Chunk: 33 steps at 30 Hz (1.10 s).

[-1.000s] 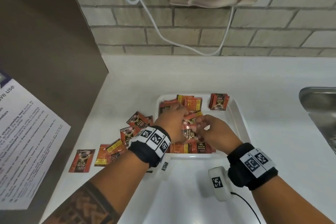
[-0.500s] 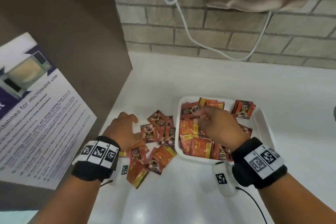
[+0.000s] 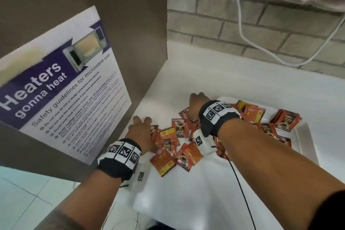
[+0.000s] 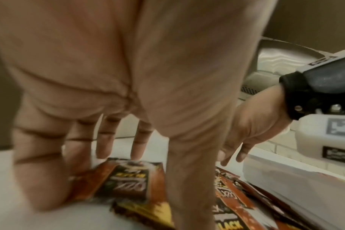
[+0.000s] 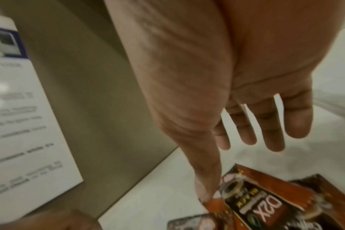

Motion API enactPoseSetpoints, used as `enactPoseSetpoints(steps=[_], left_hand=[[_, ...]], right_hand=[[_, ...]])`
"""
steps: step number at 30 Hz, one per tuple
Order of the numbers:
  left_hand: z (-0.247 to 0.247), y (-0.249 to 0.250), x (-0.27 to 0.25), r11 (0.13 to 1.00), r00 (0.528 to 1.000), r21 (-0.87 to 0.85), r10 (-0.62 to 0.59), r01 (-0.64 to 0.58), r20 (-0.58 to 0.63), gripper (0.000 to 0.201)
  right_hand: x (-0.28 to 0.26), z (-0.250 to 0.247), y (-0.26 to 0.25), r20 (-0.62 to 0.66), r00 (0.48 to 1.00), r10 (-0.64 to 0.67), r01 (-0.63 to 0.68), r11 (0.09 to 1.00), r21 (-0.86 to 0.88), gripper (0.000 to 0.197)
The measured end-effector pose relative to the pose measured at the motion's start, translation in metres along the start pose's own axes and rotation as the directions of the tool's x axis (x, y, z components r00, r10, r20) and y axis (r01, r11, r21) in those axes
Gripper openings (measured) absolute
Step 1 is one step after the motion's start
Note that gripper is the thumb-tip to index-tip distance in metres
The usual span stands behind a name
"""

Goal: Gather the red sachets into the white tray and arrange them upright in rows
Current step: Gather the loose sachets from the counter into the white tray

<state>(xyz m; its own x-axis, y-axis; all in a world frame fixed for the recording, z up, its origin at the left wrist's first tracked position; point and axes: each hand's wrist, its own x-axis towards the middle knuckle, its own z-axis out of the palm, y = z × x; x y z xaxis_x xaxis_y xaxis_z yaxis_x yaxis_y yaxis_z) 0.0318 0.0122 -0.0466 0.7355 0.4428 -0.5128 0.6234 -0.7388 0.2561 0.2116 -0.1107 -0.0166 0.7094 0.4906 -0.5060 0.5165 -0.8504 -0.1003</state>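
The left hand (image 3: 141, 132) lies flat with fingers straight and spread, pressing on loose red sachets (image 3: 169, 147) scattered on the white counter (image 3: 196, 192) just left of the white tray (image 3: 306, 136). The right hand (image 3: 196, 105), fingers extended and holding nothing, reaches over the same pile, its thumb tip touching one sachet. More sachets lie inside the tray.

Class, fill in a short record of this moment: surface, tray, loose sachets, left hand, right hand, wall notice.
surface: white counter
tray: white tray, right side, holds red sachets lying jumbled, not yet in rows
loose sachets: red sachets scattered on the counter, left of the tray
left hand: fingers spread, touching the loose sachets
right hand: fingers straight, over the loose sachets, holds nothing
wall notice: microwave safety poster, far left
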Motion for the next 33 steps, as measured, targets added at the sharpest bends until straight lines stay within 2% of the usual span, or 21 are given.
enactPoseSetpoints(steps=[2, 4, 6, 9, 12, 16, 18, 20, 22, 25, 27, 29, 30, 31, 33], left_hand=[[-0.001, 0.0, 0.006, 0.994, 0.999, -0.1, 0.048, -0.049, -0.012, 0.099], [-0.002, 0.002, 0.011, 0.985, 0.995, -0.136, 0.103, -0.104, -0.015, 0.089], [-0.003, 0.003, 0.017, 0.979, 0.989, -0.139, 0.147, -0.151, -0.033, 0.079], [-0.003, 0.004, 0.025, 0.973, 0.986, -0.156, 0.164, -0.167, -0.033, 0.067], [-0.007, 0.004, 0.031, 0.967, 0.983, -0.177, 0.179, -0.185, -0.046, 0.06], [-0.011, 0.0, 0.034, 0.952, 0.984, -0.247, 0.168, -0.179, -0.065, 0.072], [-0.013, -0.002, 0.033, 0.943, 0.984, -0.28, 0.175, -0.177, -0.03, 0.087], [-0.016, -0.003, 0.031, 0.934, 0.977, -0.303, 0.21, -0.187, 0.046, 0.104], [-0.018, 0.0, 0.028, 0.94, 0.963, -0.279, 0.236, -0.194, 0.126, 0.124], [-0.01, 0.011, 0.02, 0.97, 0.96, -0.057, 0.243, -0.237, 0.138, 0.142], [-0.003, 0.015, 0.018, 0.972, 0.967, 0.009, 0.233, -0.235, 0.104, 0.141], [0.0, 0.016, 0.021, 0.973, 0.969, -0.022, 0.231, -0.23, 0.083, 0.138], [-0.001, 0.017, 0.024, 0.973, 0.97, -0.045, 0.231, -0.228, 0.076, 0.135], [-0.002, 0.017, 0.025, 0.973, 0.971, -0.059, 0.229, -0.225, 0.071, 0.13], [-0.006, 0.019, 0.027, 0.973, 0.973, -0.066, 0.224, -0.22, 0.059, 0.115]], right_hand=[[0.007, 0.006, -0.003, 0.015, 0.999, 0.029, -0.028, 0.998, -0.059, 0.056], [0.014, 0.012, -0.003, 0.021, 0.998, 0.063, -0.062, 0.997, -0.037, 0.052], [0.018, 0.015, -0.003, 0.011, 0.998, 0.058, -0.058, 0.998, 0.003, 0.039], [0.02, 0.012, 0.0, -0.016, 0.999, 0.052, -0.051, 0.998, 0.042, 0.025], [0.013, 0.003, 0.003, -0.079, 0.996, 0.037, -0.036, 0.999, 0.011, 0.022], [-0.001, -0.014, 0.008, -0.153, 0.988, -0.013, 0.035, 0.989, 0.143, 0.02], [-0.012, -0.016, 0.007, -0.08, 0.994, -0.073, 0.087, 0.979, 0.187, 0.015], [-0.023, -0.009, 0.0, 0.047, 0.986, -0.159, 0.147, 0.97, 0.194, 0.019], [-0.028, 0.003, -0.009, 0.108, 0.974, -0.197, 0.18, 0.973, 0.147, 0.031], [-0.03, 0.017, -0.022, 0.129, 0.969, -0.21, 0.217, 0.975, -0.042, 0.042], [-0.026, 0.027, -0.024, 0.113, 0.98, -0.165, 0.174, 0.982, -0.075, 0.06], [-0.022, 0.035, -0.024, 0.075, 0.988, -0.138, 0.138, 0.99, 0.009, 0.088], [-0.021, 0.037, -0.023, 0.054, 0.989, -0.138, 0.136, 0.99, 0.042, 0.096], [-0.019, 0.039, -0.022, 0.044, 0.989, -0.141, 0.138, 0.989, 0.053, 0.097], [-0.017, 0.039, -0.022, 0.053, 0.988, -0.143, 0.141, 0.989, 0.035, 0.086]])
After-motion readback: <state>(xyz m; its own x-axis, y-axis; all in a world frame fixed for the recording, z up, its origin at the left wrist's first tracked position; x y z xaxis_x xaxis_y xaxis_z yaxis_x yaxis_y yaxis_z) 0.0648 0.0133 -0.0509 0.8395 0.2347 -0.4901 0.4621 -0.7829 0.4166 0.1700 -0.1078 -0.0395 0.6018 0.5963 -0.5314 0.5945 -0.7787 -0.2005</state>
